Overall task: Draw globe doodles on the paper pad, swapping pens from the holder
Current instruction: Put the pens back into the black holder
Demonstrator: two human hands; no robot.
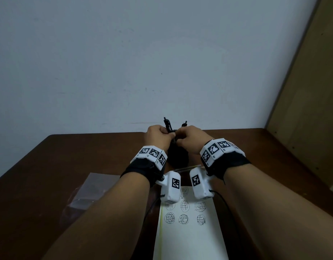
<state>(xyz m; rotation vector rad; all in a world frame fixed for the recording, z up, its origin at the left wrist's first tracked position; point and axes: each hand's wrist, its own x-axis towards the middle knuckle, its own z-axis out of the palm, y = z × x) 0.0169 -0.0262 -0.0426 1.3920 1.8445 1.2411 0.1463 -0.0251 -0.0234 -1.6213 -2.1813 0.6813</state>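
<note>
A black pen holder (178,155) stands at the far middle of the table, just beyond the white paper pad (190,237). Several globe doodles in black ink fill the pad's upper part. My left hand (158,136) and my right hand (193,137) meet over the holder's mouth, fingers curled around black pens. One black pen (167,124) sticks up by my left hand's fingers and another pen (184,124) rises by my right hand. The fingertips hide the exact grip. Both wrists carry white marker blocks on black straps.
The brown wooden table (49,166) ends at a pale wall behind the holder. A clear plastic bag (85,194) lies left of the pad. A wooden panel (302,119) rises at the table's right. Thin black cables trail beside the pad.
</note>
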